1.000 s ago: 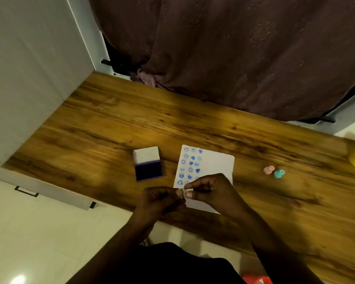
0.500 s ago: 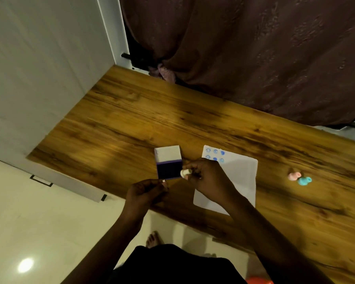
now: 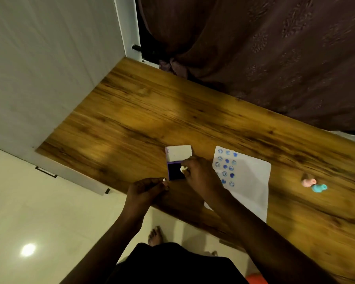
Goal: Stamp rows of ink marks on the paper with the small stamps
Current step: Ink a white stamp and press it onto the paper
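A person stands at a wooden surface (image 3: pixel 152 124) and looks down at two bare hands. The right hand (image 3: pixel 199 173) reaches over an open ink pad (image 3: pixel 175 171). Its grip is pinched on a small white stamp (image 3: pixel 182 168), and the stamp sits right at the dark ink. It is hard to tell if the stamp presses the ink or is just above it. The white lid (image 3: pixel 178 153) of the ink pad is flipped up at the far side of the dark part.

The left hand (image 3: pixel 146 191) is near the front edge of the surface, just beside the near corner of the ink pad. Its grip is curled shut, and a tiny white bit shows at the fingertips. What that bit is cannot be told.

A white paper (image 3: pixel 248 181) lies flat to the right of the ink pad, partly under the right arm. It has rows of blue marks (image 3: pixel 225 167) down its left side. Some marks look like little faces and some are solid blue spots.

Farther right, well apart from the paper, a pink stamp (image 3: pixel 307 182) and a teal stamp (image 3: pixel 318 188) lie touching each other on the surface.

A dark curtain (image 3: pixel 254 48) hangs behind the surface. A bare foot (image 3: pixel 155 235) shows on the pale floor (image 3: pixel 49 222) below.
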A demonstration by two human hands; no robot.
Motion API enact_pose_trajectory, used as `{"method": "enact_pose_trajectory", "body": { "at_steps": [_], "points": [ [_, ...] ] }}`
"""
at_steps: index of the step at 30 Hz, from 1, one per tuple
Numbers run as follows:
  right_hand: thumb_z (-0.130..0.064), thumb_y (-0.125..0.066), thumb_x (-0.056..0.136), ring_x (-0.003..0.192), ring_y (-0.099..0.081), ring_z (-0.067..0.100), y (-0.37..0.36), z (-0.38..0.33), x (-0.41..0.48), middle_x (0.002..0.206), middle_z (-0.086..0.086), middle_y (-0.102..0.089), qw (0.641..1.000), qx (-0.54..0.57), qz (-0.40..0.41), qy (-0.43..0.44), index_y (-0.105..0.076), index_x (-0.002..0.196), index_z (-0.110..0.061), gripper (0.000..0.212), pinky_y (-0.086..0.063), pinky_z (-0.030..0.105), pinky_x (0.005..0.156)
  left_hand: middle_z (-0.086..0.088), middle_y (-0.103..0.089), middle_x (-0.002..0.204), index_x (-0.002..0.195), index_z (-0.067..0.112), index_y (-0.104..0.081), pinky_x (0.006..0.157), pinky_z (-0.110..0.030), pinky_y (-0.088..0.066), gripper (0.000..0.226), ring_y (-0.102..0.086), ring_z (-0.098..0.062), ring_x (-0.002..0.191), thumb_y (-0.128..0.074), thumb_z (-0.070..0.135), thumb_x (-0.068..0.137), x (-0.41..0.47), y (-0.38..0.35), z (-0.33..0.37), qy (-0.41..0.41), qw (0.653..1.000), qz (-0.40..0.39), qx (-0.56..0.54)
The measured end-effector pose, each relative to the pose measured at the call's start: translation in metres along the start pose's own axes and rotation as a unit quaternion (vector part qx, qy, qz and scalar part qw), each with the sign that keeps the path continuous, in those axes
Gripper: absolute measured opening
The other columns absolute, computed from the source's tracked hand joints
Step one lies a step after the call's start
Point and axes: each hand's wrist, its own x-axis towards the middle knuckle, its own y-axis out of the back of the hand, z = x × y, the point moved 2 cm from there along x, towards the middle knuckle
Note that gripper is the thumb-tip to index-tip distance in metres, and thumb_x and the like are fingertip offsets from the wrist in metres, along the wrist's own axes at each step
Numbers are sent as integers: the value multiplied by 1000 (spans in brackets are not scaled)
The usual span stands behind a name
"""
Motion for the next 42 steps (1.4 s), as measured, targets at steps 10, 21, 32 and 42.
{"method": "enact_pose_trajectory", "body": {
  "at_steps": [10, 21, 32, 42],
  "points": [
    [-21, -70, 94, 119, -67, 22, 0, 1, -1, 125, 8, -71, 1000, 20, 17, 2, -71, 121, -16, 28, -57, 34, 98, -20, -81, 98, 96, 9, -83, 102, -60, -55, 10, -73, -47, 106, -75, 9, 90, 0, -5, 5, -3, 1000, -17, 0],
    [-25, -85, 80, 88, -74, 3, 59, 45, -25, 95, -6, -79, 950, 256, 122, -128, -79, 100, -17, 22, -51, 4, 74, -21, -81, 100, 95, 9, -82, 102, -60, -55, 9, -72, -49, 108, -76, 6, 89, -7, -25, 2, 10, 999, -43, 7],
    [-27, -78, 88, 101, -73, 16, 49, 100, -116, 114, 2, -76, 958, 144, 112, -221, -68, 108, -17, 24, -49, 8, 72, -18, -81, 100, 87, 13, -83, 95, -54, -61, 6, -78, -36, 92, -82, 10, 83, -9, -64, -5, 44, 995, -86, 40],
    [-29, -76, 89, 111, -71, 20, 33, 97, -110, 127, 2, -71, 971, 107, 67, -205, -68, 114, -16, 29, -59, 31, 92, -11, -82, 94, 88, 14, -83, 97, -60, -59, 6, -77, -39, 98, -82, 10, 84, -7, -75, -6, 39, 993, -94, 55]
  ]
}}
